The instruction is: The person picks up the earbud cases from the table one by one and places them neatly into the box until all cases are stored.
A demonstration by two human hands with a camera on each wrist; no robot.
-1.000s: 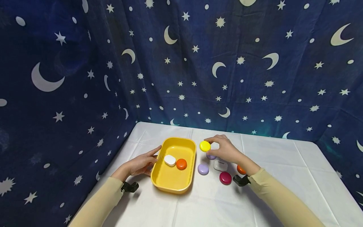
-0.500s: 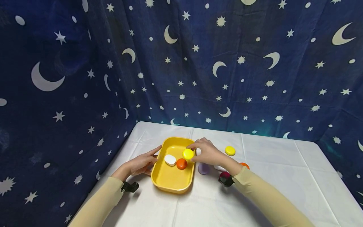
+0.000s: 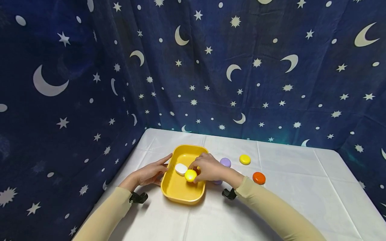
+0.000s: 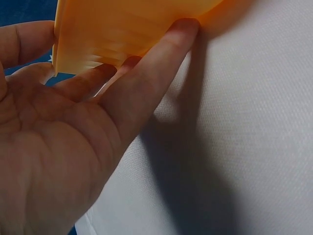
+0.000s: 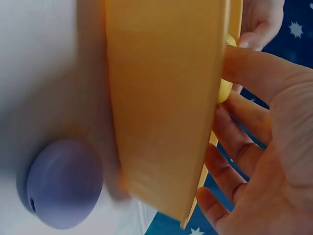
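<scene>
Yellow case (image 3: 190, 175) pinched in the right hand (image 3: 208, 168) over the yellow tray (image 3: 181, 195).
Left hand (image 3: 149, 174), fingers straight, rests against the tray's left wall; a white case (image 3: 181, 169) lies inside.

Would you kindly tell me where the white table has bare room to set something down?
The white cloth-covered table is bare right of the round orange case and along its near edge. It is crowded between the yellow plastic tray and the orange case.

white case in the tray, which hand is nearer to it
Right. The right hand hovers inside the yellow tray just beside the white case; the left hand rests outside its wall.
</scene>
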